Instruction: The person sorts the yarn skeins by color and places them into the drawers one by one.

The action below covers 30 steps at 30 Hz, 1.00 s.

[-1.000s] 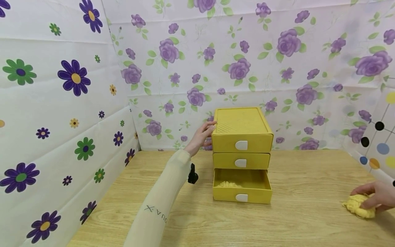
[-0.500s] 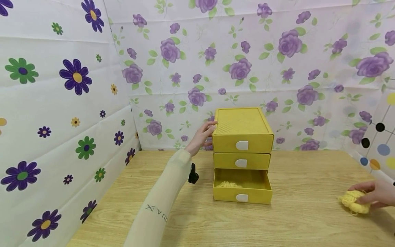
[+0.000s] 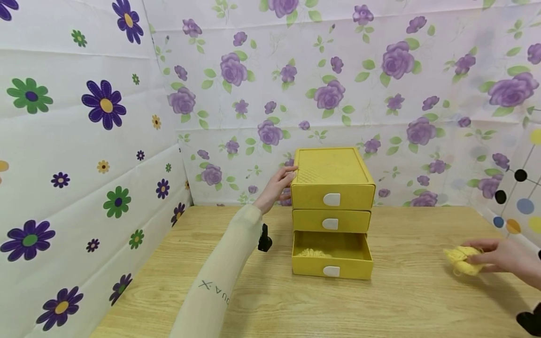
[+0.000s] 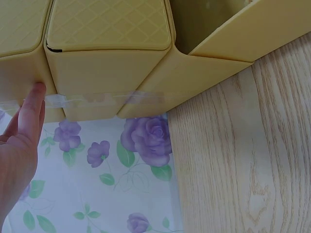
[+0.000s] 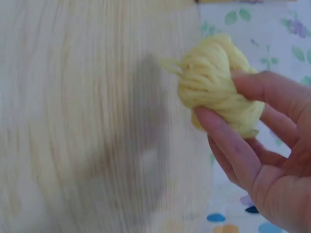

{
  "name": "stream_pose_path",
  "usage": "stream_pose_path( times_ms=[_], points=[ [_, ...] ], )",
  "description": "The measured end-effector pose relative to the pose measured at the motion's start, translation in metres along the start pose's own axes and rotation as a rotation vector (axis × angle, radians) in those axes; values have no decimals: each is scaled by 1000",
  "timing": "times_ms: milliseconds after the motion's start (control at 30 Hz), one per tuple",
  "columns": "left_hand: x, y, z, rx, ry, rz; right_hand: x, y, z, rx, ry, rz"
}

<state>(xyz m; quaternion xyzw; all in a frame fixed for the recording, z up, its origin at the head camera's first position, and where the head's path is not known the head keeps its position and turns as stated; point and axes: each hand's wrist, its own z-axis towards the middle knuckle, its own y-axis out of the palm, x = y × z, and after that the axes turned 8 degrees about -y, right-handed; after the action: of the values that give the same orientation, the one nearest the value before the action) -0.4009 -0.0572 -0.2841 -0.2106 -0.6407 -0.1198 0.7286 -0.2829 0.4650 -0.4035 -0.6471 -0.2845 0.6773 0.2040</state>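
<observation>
My left hand (image 3: 276, 189) rests its fingers against the upper left side of a yellow drawer cabinet (image 3: 331, 164). In the left wrist view one fingertip presses on the cabinet's side wall (image 4: 26, 73). The bottom drawer (image 3: 331, 266) is pulled out, and a bundle of pale yellow yarn (image 3: 313, 252) lies in its left part. The two upper drawers are closed. Off to the right, my right hand (image 3: 503, 258) pinches a yellow yarn ball (image 5: 209, 80) between thumb and fingers. That ball hangs above the table with its shadow below.
The wooden table (image 3: 414, 300) carries the cabinet near its back edge. Flowered sheets (image 3: 236, 94) hang behind and at the left; a dotted sheet (image 3: 524, 188) hangs at the right. A black strap end (image 3: 265, 238) shows under the left wrist.
The right hand has moved left with the yellow yarn ball and raised it off the table, nearer the cabinet. My left hand stays on the cabinet's side.
</observation>
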Motion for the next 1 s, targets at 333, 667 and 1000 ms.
stream_pose_path(
  times_ms=[333,667,1000],
  points=[
    [0,0,1,-4,-13,2,-26,24,4,138,-94,89],
    [0,0,0,-4,-3,0,-62,45,3,271,-186,218],
    [-4,1,2,8,11,-12,-90,68,2,338,-213,185]
  ],
)
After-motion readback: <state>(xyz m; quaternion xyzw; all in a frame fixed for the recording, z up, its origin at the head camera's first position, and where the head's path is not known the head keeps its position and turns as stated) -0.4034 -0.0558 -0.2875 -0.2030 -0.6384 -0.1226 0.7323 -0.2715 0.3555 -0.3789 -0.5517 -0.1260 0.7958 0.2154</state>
